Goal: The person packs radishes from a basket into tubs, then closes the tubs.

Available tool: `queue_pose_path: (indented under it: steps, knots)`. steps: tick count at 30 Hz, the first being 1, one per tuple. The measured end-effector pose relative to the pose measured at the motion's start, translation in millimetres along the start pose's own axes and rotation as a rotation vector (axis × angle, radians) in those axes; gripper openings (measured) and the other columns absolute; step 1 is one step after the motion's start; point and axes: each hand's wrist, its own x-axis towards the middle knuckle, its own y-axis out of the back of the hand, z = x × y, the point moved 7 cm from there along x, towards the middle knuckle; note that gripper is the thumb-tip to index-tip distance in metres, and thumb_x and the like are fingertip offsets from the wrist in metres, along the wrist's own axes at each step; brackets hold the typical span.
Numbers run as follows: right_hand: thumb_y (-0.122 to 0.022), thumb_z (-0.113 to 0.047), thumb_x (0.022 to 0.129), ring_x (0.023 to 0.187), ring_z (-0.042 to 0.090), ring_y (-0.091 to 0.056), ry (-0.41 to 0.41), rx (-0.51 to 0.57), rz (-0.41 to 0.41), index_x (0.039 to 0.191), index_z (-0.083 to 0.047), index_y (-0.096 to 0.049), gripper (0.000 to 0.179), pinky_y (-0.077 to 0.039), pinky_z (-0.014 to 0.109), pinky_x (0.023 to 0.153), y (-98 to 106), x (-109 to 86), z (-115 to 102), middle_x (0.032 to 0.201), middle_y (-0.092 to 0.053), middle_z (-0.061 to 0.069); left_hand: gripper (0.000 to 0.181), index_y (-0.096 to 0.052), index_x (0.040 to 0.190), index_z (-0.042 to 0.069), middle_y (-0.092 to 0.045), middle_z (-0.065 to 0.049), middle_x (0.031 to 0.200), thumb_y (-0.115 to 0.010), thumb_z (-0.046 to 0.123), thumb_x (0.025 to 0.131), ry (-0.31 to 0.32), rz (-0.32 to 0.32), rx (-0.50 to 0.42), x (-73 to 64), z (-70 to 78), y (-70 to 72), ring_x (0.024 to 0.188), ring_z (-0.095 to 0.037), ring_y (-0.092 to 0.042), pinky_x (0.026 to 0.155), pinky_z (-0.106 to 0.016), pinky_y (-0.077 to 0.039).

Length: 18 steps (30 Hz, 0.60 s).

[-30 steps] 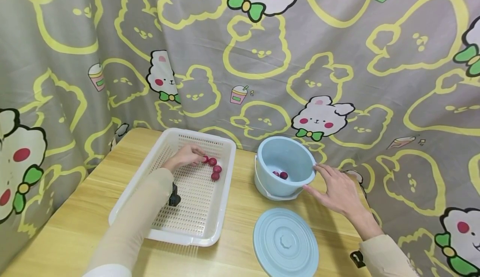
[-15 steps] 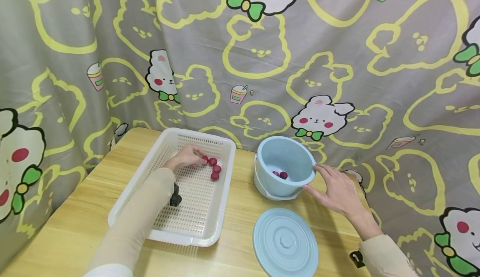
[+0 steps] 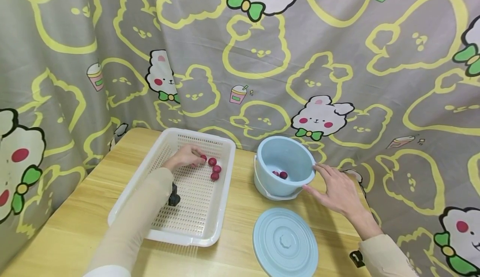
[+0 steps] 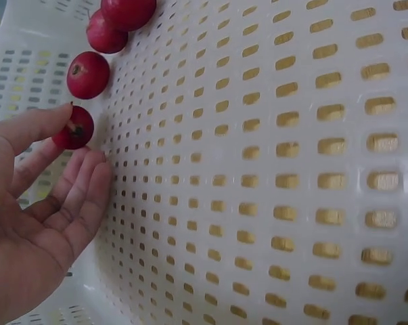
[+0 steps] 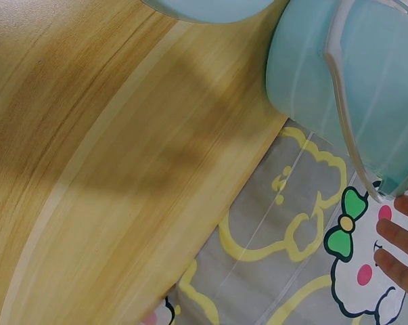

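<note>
My left hand [image 3: 186, 156] is inside the white perforated basket [image 3: 222, 210]. Thumb and index finger pinch a small round red radish [image 4: 80, 127], its stem stub showing in the left wrist view; the other fingers lie below it, near the basket floor. Several more radishes, one of them a radish [image 4: 88, 74] just beyond, line the basket's far right side. My right hand [image 3: 337, 191] touches the rim of the light blue bucket [image 3: 275, 187] with extended fingers and thumb. Two dark red radishes [image 3: 283, 175] lie at the bottom of that bucket.
A round blue lid [image 3: 286, 243] lies flat on the wooden table [image 3: 232, 252] before the bucket. The bucket's pale handle [image 5: 339, 88] hangs down its side. A printed curtain [image 3: 202, 39] closes off the table's back and sides.
My left hand, with the radish between thumb and finger, has shifted slightly away from the neighbouring radishes. The right hand and bucket have stayed in place.
</note>
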Motion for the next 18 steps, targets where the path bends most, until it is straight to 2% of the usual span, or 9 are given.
queue_pose_path:
  steps: [3, 11, 18]
  knots:
    - [-0.078, -0.061, 0.085, 0.119, 0.045, -0.068, 0.0, -0.001, 0.003, 0.136, -0.007, -0.066, 0.075, -0.058, 0.066, 0.092, 0, 0.0, 0, 0.137, -0.069, 0.019, 0.034, -0.069, 0.123, -0.001, -0.076, -0.017, 0.108, -0.077, 0.016, 0.094, -0.001, 0.004, -0.007, -2.5, -0.2, 3.8, 0.09, -0.023, -0.073, 0.081, -0.034, -0.066]
    - [-0.078, -0.062, 0.086, 0.121, 0.044, -0.068, -0.01, 0.001, -0.006, 0.137, -0.007, -0.066, 0.076, -0.058, 0.065, 0.093, 0, 0.4, 0, 0.138, -0.069, 0.019, 0.032, -0.068, 0.126, -0.002, -0.076, -0.023, 0.111, -0.073, 0.015, 0.098, -0.026, 0.017, -0.037, -8.6, 6.9, 13.7, 0.088, -0.029, -0.075, 0.085, -0.043, -0.067]
    - [-0.077, -0.062, 0.086, 0.12, 0.046, -0.068, -0.003, 0.001, -0.002, 0.137, -0.007, -0.066, 0.075, -0.058, 0.066, 0.093, 1, -0.1, -1, 0.137, -0.069, 0.02, 0.033, -0.068, 0.127, 0.0, -0.073, -0.025, 0.117, -0.072, 0.018, 0.1, -0.005, 0.031, -0.06, -12.1, 10.7, 19.9, 0.093, -0.036, -0.076, 0.089, -0.047, -0.067]
